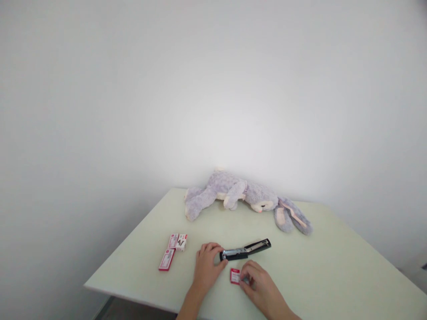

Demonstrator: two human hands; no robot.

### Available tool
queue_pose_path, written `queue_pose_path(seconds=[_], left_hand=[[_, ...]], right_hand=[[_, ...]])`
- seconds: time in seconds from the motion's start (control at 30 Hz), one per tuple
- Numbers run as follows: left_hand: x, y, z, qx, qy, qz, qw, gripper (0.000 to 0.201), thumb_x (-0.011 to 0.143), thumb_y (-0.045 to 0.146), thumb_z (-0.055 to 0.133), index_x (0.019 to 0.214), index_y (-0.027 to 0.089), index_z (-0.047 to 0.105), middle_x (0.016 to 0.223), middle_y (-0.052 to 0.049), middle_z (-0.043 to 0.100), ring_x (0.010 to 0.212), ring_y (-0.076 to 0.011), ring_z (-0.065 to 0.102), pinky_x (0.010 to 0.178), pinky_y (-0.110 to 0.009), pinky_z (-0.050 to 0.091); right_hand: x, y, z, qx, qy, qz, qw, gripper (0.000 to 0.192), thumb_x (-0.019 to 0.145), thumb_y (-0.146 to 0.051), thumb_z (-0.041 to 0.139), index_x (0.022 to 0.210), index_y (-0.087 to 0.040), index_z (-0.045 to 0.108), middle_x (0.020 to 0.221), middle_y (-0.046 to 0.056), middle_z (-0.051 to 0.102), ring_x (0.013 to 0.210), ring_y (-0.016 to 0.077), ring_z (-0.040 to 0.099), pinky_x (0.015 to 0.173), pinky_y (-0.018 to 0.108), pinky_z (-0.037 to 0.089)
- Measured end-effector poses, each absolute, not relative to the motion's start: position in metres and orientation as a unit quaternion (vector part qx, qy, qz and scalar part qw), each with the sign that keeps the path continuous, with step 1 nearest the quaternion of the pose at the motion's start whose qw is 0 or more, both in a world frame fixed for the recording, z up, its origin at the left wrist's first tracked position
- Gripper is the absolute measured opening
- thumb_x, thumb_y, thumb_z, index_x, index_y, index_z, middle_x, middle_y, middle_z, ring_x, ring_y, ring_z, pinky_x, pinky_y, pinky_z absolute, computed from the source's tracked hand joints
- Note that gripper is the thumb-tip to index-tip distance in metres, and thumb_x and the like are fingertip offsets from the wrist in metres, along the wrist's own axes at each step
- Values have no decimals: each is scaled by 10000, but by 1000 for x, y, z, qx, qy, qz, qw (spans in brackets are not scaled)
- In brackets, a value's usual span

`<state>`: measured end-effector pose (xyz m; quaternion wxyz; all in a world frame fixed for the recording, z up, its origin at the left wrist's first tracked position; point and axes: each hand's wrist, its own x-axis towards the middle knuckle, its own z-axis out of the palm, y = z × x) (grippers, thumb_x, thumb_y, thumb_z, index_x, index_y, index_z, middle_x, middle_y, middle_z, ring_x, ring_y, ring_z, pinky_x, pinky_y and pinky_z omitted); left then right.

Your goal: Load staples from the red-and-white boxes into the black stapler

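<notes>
A black stapler [246, 250] lies opened flat on the pale green table [333, 266], its metal staple channel showing. My left hand [207, 266] rests at the stapler's left end, fingers touching it. My right hand [258, 284] sits just in front of the stapler, its fingertips on a small red staple box [235, 276] that lies on the table.
Three more red and white staple boxes [173, 251] lie to the left. A grey plush rabbit [243, 198] lies on its side at the table's far edge by the white wall. The near left table edge [100, 286] is close to my arms.
</notes>
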<state>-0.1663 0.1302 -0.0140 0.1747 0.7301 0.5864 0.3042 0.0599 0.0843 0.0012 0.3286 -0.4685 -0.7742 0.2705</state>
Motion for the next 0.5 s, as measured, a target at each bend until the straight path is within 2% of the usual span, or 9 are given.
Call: queue_pose_path(seconds=[0.37,0.5], left_hand=[[-166,130,-12,729,594,294,174,298,826,428,684,1114,362,717,1242,8,675,1208,-264,508,1011,-387,352],[-166,130,-13,731,593,291,174,317,836,441,670,1137,355,717,1254,-2,673,1211,-266,510,1015,-391,357]], right_hand=[[56,77,-13,-485,-757,234,370,81,939,-208,554,961,-263,609,1045,36,597,944,204,605,849,328,491],[62,73,-19,-473,-761,228,380,135,995,-257,496,962,-268,626,1047,51,606,989,217,607,896,347,486]])
